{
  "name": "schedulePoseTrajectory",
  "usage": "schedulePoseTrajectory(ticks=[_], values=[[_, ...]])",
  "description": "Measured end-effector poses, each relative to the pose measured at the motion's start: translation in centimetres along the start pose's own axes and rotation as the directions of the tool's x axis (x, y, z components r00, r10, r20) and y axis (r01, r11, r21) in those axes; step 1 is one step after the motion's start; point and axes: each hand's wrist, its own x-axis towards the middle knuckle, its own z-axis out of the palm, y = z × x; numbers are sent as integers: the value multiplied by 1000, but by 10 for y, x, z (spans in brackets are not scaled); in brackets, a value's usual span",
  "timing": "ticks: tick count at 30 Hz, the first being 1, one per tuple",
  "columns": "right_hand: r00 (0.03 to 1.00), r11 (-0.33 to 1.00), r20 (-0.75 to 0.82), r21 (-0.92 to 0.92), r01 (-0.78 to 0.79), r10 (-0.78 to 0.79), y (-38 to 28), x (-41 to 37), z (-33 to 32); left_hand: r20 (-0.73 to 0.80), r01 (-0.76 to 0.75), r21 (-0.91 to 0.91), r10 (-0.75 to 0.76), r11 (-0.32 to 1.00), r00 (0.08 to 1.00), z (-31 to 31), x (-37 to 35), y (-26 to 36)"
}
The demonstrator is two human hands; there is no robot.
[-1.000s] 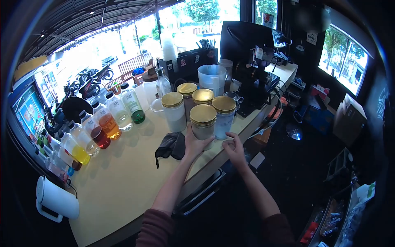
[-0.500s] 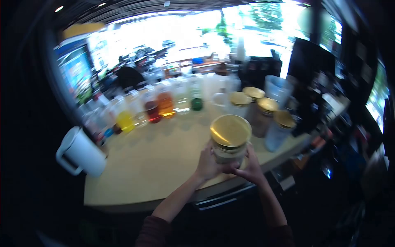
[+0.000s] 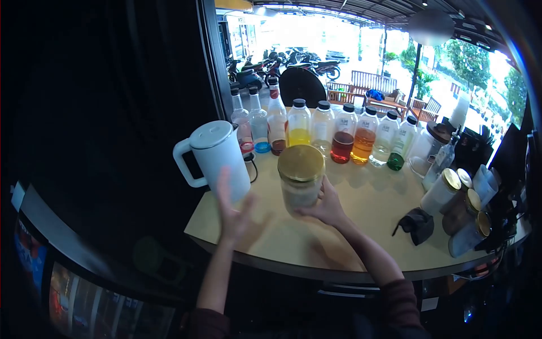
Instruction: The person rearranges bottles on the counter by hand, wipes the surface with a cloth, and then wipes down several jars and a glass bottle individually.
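Observation:
My right hand (image 3: 327, 206) is closed around the lower right side of a clear jar (image 3: 299, 195) topped by a gold lid (image 3: 302, 163). The jar is upright over the left half of the wooden counter (image 3: 271, 234), with pale contents behind its wall. To its left, my left hand (image 3: 232, 212) is lifted with fingers spread and nothing in it, somewhat blurred. Its fingertips overlap the lower part of a white kettle-like pitcher (image 3: 220, 158) with a lid and a handle on its left.
Along the counter's back stand several black-capped bottles of coloured liquid (image 3: 342, 141) and some taller glass bottles (image 3: 276, 121). At the right are more gold-lidded jars (image 3: 443, 189) and a crumpled black cloth-like item (image 3: 416, 225). A dark cable (image 3: 253, 168) lies behind the pitcher.
The view has swung left. The jar has moved left toward the pitcher, and my left hand has let go of it and opened; my right hand keeps its hold.

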Motion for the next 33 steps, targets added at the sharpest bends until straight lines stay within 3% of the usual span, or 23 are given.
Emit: schedulePoseTrajectory(ticks=[2,4,8,10,11,14,16,23,26,29,32,33], values=[[999,1000,-40,-8,-23,23,30,38,22,-320,75,139,-27,987,947,-47,23,-39],[995,999,-82,-16,-52,50,62,71,41,-461,130,292,20,948,887,-85,43,-89],[981,987,-184,-135,-86,60,102,124,71,-396,226,341,-78,912,915,-112,78,-144],[963,980,-251,-145,-136,97,110,139,83,-218,324,94,-298,941,929,-121,86,-156],[963,979,-250,-146,-140,101,114,144,89,-259,167,58,-147,984,955,-122,88,-166],[953,973,-263,-130,-191,152,132,156,103,-228,147,39,-134,988,964,-125,76,-158],[952,977,-269,-111,-184,149,137,159,112,-315,110,27,-96,994,944,-124,63,-157],[955,988,-280,-91,-124,94,150,183,144,-535,127,107,-50,986,843,-133,33,-135],[948,989,-316,-124,-87,44,159,193,153,-527,135,138,-42,981,849,-137,32,-133],[940,995,-333,-39,-90,72,160,195,145,-506,138,136,-51,981,861,-139,30,-136],[947,986,-302,-84,-142,110,152,193,139,-524,134,96,-65,986,849,-137,30,-135],[941,969,-331,-201,-146,73,151,192,140,-523,136,92,-68,986,850,-137,31,-135]])
